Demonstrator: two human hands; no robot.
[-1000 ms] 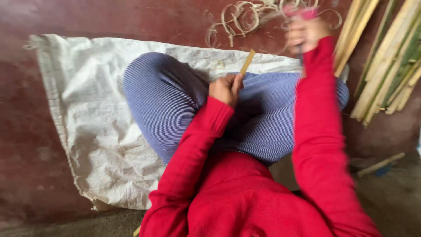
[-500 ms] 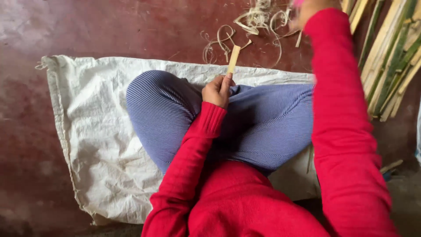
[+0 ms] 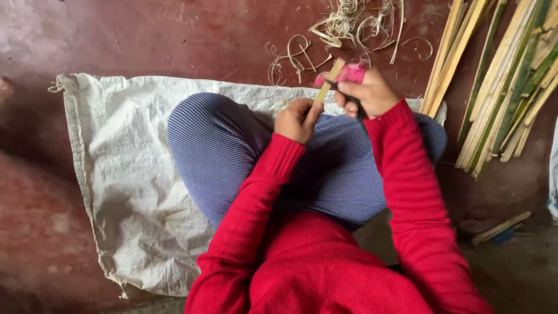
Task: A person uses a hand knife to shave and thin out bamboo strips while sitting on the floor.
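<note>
A: Start with anything that holds something, seen from the head camera.

B: There is no bowl or box. The nearest thing is the white woven sack (image 3: 116, 192) spread flat on the dark red floor (image 3: 174, 35). The person sits cross-legged on it, blue striped trousers (image 3: 232, 151) covering its middle. Nothing else lies on the bare part of the sack.

A: And the hands?

B: The left hand (image 3: 297, 119) is above the sack's far edge, over the knees, its fingers curled tight around the lower end of a short bamboo strip (image 3: 325, 84). The right hand (image 3: 369, 93) is just beside it, also closed, clamped on a tool with a pink handle (image 3: 350, 72); a dark part of it runs under the fingers and meets the strip. I cannot tell the blade's shape.

A: How does the strip look?

B: Pale tan, flat and narrow, tilted up and away from the left hand, its top end crossing the pink handle.

A: What lies beyond the sack?

B: Thin curled shavings (image 3: 349, 26) on the floor just past its far edge, and a bundle of long bamboo slats (image 3: 500, 87), some green, some pale, past its right corner. A loose stick (image 3: 501, 227) lies near the right elbow's side.
</note>
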